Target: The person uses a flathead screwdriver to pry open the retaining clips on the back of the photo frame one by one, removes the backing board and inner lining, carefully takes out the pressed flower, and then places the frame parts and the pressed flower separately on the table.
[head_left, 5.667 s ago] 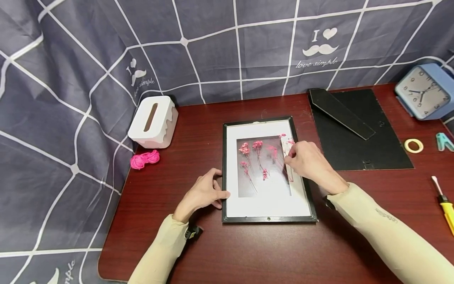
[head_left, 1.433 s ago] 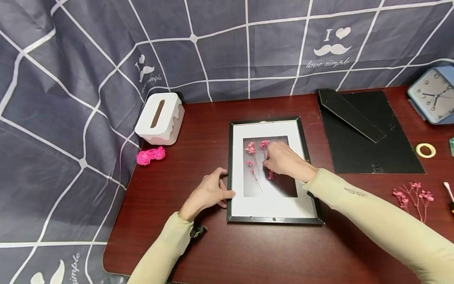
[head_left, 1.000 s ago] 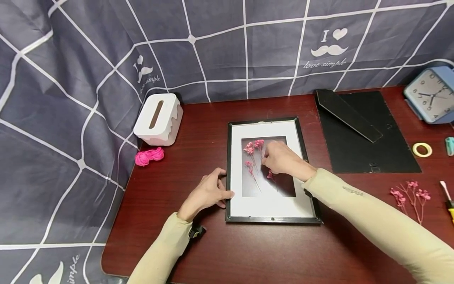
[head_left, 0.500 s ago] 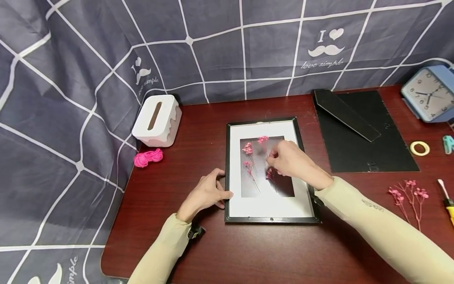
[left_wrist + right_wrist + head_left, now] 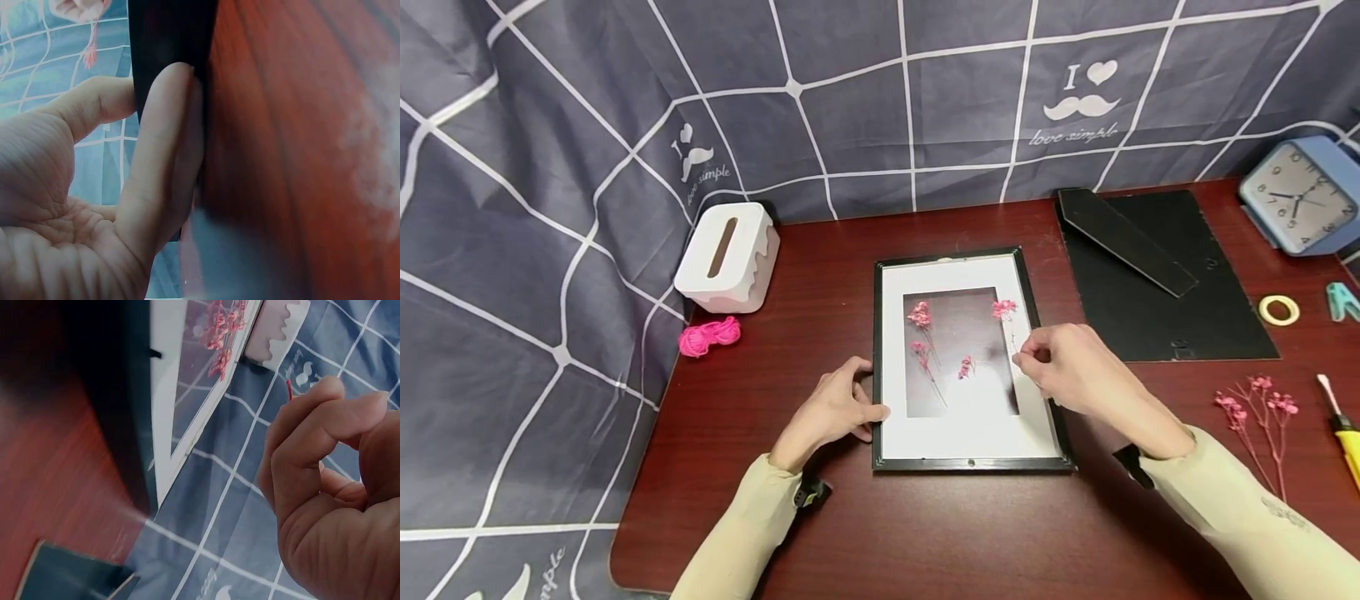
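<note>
The left hand (image 5: 831, 408) gripped the black photo frame (image 5: 940, 464) on the bench (image 5: 820, 292) while the right hand (image 5: 1071, 367) pinched one pink dried-flower sprig (image 5: 1004, 310) over it, a branched spray (image 5: 1270, 421) apparently already set aside, three other sprigs (image 5: 920, 315) left within the frame.

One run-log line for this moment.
Left hand: holds frame at left edge | Right hand: pinches pink sprig over frame | Within frame: three sprigs

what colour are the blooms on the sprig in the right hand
The blooms are pink, clearest in the head view.
</note>
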Demonstrator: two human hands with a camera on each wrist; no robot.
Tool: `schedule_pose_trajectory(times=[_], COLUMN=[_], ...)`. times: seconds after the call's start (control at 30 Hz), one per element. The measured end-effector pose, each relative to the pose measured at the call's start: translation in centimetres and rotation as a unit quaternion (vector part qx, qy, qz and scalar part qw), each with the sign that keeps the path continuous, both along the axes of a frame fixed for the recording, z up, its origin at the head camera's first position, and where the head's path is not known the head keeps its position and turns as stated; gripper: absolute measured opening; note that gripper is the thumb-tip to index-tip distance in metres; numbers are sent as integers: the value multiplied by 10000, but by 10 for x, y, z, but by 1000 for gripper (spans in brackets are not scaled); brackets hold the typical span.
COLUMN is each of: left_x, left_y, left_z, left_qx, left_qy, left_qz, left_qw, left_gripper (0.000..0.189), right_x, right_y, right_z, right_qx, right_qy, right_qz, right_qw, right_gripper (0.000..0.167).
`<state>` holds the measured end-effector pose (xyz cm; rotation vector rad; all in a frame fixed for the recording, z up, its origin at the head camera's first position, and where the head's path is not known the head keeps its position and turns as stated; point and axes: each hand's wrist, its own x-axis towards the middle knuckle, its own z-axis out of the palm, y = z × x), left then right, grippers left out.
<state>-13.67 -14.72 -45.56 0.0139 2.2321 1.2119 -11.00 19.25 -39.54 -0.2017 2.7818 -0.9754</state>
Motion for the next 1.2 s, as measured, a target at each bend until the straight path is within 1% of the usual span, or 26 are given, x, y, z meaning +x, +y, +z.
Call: schedule_pose_trajectory(times=[0.2, 0.37, 0.5, 0.7, 0.9, 0.97, 1.2], left_x=[1, 1, 1, 1, 0, 0, 1], left_y=[0, 0, -1, 0, 1, 1, 1], left_z=[0, 0, 0, 1, 0, 0, -1], left_qx=[9, 34, 38, 8, -14, -9, -48], left_qy=[16, 8, 16, 7, 21, 22, 23], left_qz=[-3, -32, -35, -34, -51, -36, 17], left_qw=[10000, 10000, 10000, 10000, 10000, 10000, 10000], left_gripper=[75, 75, 75, 76, 76, 76, 76], right_x=[22, 42, 58, 75, 86, 87, 86], right_y=[19, 38, 56, 89, 121, 129, 149], right_z=[-4, -12, -23, -39, -47, -49, -55], right_qx=[-189, -203, -7, 376, 747, 830, 1162], right_qy=[-154, -182, -153, -517, -931, -1129, -1402], right_qz=[-356, -599, -804, -1022, -1267, -1328, -1485], right_qw=[9991, 9978, 9966, 9927, 9847, 9812, 9720], right_gripper=[16, 14, 16, 24, 26, 28, 29])
